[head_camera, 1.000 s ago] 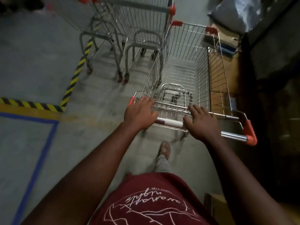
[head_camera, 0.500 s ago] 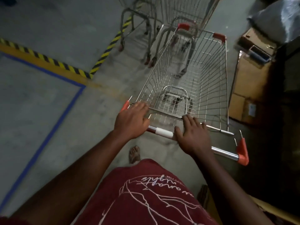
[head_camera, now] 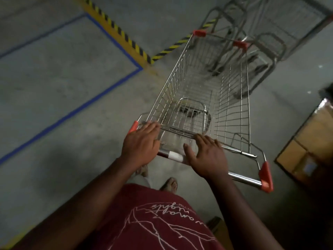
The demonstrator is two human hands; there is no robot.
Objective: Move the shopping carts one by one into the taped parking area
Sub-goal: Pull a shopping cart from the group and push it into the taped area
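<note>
Nearer the blue tape (head_camera: 75, 112) now, cart (head_camera: 207, 98)

Dim, grainy wide-angle view, motion-blurred, edges bowed, right side shadowed.

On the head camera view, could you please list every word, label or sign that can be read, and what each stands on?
Maroon T-shirt: white handwritten script, upside down to the camera; the second word looks like "nights", the first is not legible.
Cart handle: a white band, no text readable.
Cardboard box: a small pale label, too blurred to read.
Floor tape: stripes only, no words.
</note>
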